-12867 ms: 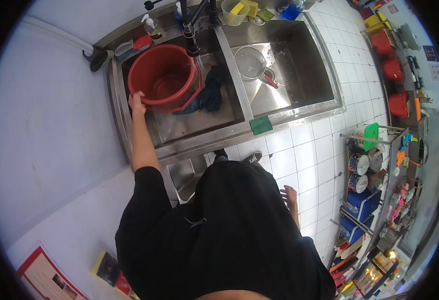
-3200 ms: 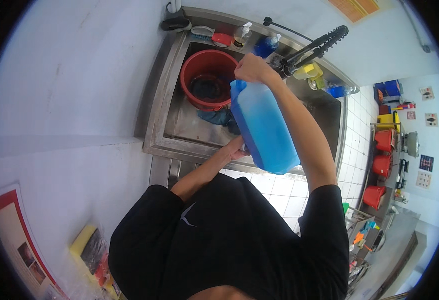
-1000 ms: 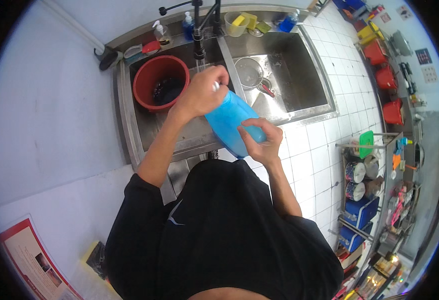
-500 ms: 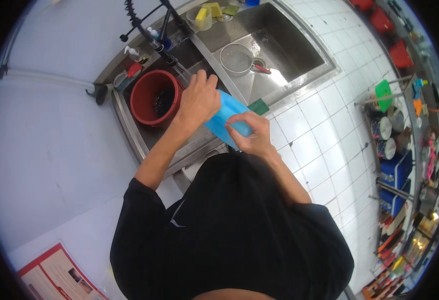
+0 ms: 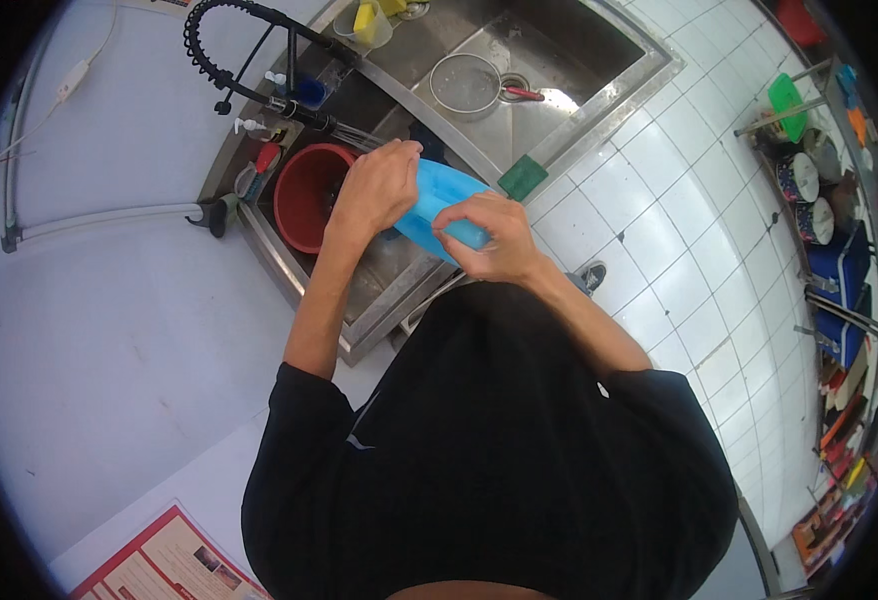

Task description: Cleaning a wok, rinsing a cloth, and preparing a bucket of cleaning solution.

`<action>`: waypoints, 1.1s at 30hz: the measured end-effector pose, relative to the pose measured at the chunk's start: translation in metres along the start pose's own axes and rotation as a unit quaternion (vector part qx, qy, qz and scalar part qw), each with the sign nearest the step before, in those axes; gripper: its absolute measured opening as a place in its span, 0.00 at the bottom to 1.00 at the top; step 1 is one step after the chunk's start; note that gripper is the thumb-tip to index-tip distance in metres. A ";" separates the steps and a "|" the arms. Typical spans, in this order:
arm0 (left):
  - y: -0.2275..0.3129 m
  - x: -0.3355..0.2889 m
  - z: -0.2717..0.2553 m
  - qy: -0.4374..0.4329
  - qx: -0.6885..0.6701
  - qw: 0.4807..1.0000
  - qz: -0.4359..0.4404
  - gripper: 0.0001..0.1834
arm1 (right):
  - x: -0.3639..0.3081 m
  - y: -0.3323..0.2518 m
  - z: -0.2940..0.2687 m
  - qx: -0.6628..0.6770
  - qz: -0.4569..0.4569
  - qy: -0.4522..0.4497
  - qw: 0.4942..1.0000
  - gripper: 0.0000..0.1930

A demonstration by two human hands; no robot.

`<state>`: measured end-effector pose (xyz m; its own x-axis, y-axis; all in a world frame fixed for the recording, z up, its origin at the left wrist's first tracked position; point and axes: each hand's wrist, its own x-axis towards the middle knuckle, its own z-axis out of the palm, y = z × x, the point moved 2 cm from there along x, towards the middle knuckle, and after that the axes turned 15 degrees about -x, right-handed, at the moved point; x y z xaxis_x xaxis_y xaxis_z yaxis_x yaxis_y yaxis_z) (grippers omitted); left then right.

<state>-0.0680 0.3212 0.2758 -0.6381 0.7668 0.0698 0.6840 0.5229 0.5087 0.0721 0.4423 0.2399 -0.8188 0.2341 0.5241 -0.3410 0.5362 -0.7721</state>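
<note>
A light-blue, smooth, curved thing (image 5: 429, 205), perhaps a plastic tub, is held over the near edge of the sink; its exact kind is unclear. My left hand (image 5: 379, 185) grips its left edge with the fingers bent over it. At its right side, my right hand (image 5: 494, 232) is closed on it, thumb and forefinger curled together. Just beyond my left hand is the black spray tap (image 5: 304, 115), its head pointing toward the blue thing. A red bucket (image 5: 304, 195) stands in the left sink basin, partly hidden by my left forearm.
In the right basin (image 5: 549, 60) lies a round strainer (image 5: 466, 83) with a red handle beside the drain. A green scouring pad (image 5: 523, 177) rests on the sink rim. Pump bottles and a tub with yellow sponges (image 5: 367, 25) stand along the back. Loaded shelves line the right.
My view has shifted, and the sink now sits higher in it. The blue thing has turned somewhat in my hands, and both hands still hold it. A shoe now shows on the floor.
</note>
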 end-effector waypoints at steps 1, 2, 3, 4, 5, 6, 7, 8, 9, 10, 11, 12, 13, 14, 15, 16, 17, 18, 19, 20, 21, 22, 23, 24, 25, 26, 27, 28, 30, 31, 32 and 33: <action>0.003 0.001 -0.002 -0.028 -0.029 0.999 0.012 0.14 | -0.002 0.000 0.000 0.000 0.001 -0.005 1.000 0.08; 0.005 0.001 -0.003 -0.056 -0.059 0.996 0.024 0.14 | -0.003 0.000 -0.002 0.003 0.005 -0.003 1.000 0.08; 0.004 0.000 -0.001 -0.062 -0.056 0.996 0.023 0.14 | -0.005 0.000 -0.004 0.004 0.005 0.001 1.000 0.07; 0.003 0.000 -0.003 -0.064 -0.116 0.988 0.077 0.14 | -0.002 0.000 -0.003 0.003 0.002 0.002 1.000 0.07; 0.002 0.000 -0.005 -0.067 -0.175 0.973 0.131 0.15 | 0.000 0.000 -0.003 0.004 0.004 0.002 1.000 0.07; -0.001 0.004 -0.009 -0.068 -0.175 0.973 0.130 0.15 | 0.002 0.001 -0.003 0.004 -0.002 -0.006 1.000 0.07; 0.004 0.007 -0.012 -0.090 -0.122 0.974 0.168 0.17 | 0.000 0.000 -0.004 0.006 -0.006 -0.015 1.000 0.07; 0.007 0.005 -0.014 -0.112 -0.068 0.970 0.205 0.20 | -0.002 -0.002 -0.005 0.008 -0.004 -0.016 1.000 0.07; 0.007 0.000 -0.015 -0.113 -0.068 0.970 0.203 0.20 | -0.003 -0.004 -0.006 0.005 0.007 -0.024 1.000 0.07; 0.005 0.003 -0.017 -0.114 -0.109 0.964 0.215 0.20 | 0.001 -0.002 -0.007 -0.004 0.014 -0.028 1.000 0.07; 0.005 0.006 -0.018 -0.114 -0.150 0.955 0.227 0.22 | 0.001 0.001 -0.008 -0.007 0.011 -0.025 1.000 0.07; 0.003 0.007 -0.015 -0.112 -0.149 0.955 0.232 0.22 | -0.001 0.004 -0.008 0.003 -0.001 -0.018 1.000 0.07; -0.003 0.005 -0.012 -0.032 -0.224 0.950 0.217 0.19 | -0.004 0.004 -0.008 0.015 -0.011 -0.011 1.000 0.08; -0.011 -0.001 -0.007 0.049 -0.295 0.934 0.198 0.16 | -0.004 0.001 -0.008 0.014 -0.013 -0.011 1.000 0.08; -0.024 -0.008 0.005 0.120 -0.349 0.913 0.174 0.16 | -0.005 -0.002 -0.008 0.015 -0.012 -0.009 1.000 0.08; -0.031 -0.014 0.012 0.118 -0.352 0.911 0.177 0.16 | -0.005 -0.003 -0.010 0.013 -0.008 -0.006 1.000 0.08; -0.036 -0.020 0.014 0.139 -0.330 0.922 0.146 0.17 | -0.005 -0.004 -0.012 0.007 -0.007 -0.003 1.000 0.08; -0.041 -0.027 0.015 0.161 -0.308 0.931 0.113 0.17 | -0.005 -0.005 -0.014 0.008 0.000 -0.008 1.000 0.07; -0.038 -0.034 0.015 0.154 -0.298 0.938 0.083 0.19 | -0.006 -0.005 -0.014 0.009 0.009 -0.012 1.000 0.07; -0.035 -0.038 0.009 0.155 -0.301 0.937 0.086 0.19 | -0.006 -0.005 -0.015 0.006 0.007 -0.012 1.000 0.07; -0.032 -0.041 0.004 0.108 -0.304 0.942 0.090 0.22 | -0.007 -0.005 -0.015 0.008 0.007 -0.018 1.000 0.07; -0.030 -0.044 -0.001 0.063 -0.306 0.945 0.093 0.25 | -0.008 -0.005 -0.014 0.012 0.007 -0.027 1.000 0.07; -0.029 -0.048 -0.005 0.048 -0.301 0.947 0.101 0.32 | -0.008 -0.005 -0.014 0.010 0.005 -0.027 1.000 0.07; -0.025 -0.052 -0.008 0.049 -0.303 0.946 0.104 0.32 | -0.008 -0.006 -0.015 0.015 0.005 -0.015 1.000 0.07; -0.020 -0.053 -0.010 0.033 -0.382 0.921 0.068 0.32 | -0.007 -0.006 -0.016 0.019 0.005 -0.002 1.000 0.07; -0.015 -0.052 -0.012 0.015 -0.459 0.888 0.033 0.32 | -0.008 -0.006 -0.017 0.015 0.004 -0.001 1.000 0.07; -0.007 -0.047 -0.014 0.012 -0.461 0.886 0.038 0.32 | -0.008 -0.005 -0.017 0.013 0.005 0.002 1.000 0.07; 0.003 -0.041 -0.014 -0.005 -0.486 0.872 0.060 0.33 | -0.010 -0.006 -0.018 0.011 0.007 0.006 1.000 0.07; 0.016 -0.028 -0.005 -0.035 -0.517 0.851 0.089 0.35 | -0.014 -0.006 -0.021 0.004 0.003 0.007 1.000 0.07; 0.020 -0.019 0.000 0.014 -0.451 0.886 0.109 0.38 | -0.016 -0.006 -0.026 0.006 -0.004 0.005 1.000 0.07; 0.025 -0.006 0.007 0.061 -0.385 0.912 0.132 0.41 | -0.017 -0.006 -0.035 -0.010 0.006 0.016 1.000 0.07; 0.026 0.008 0.006 0.050 -0.321 0.923 0.206 0.41 | -0.018 -0.008 -0.046 -0.005 0.008 0.004 1.000 0.06</action>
<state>-0.0532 0.3432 0.2845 -0.4226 0.7959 0.4336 0.5460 -0.1583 0.8227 0.1107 0.4708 0.2530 -0.8208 0.2486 0.5143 -0.3229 0.5406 -0.7768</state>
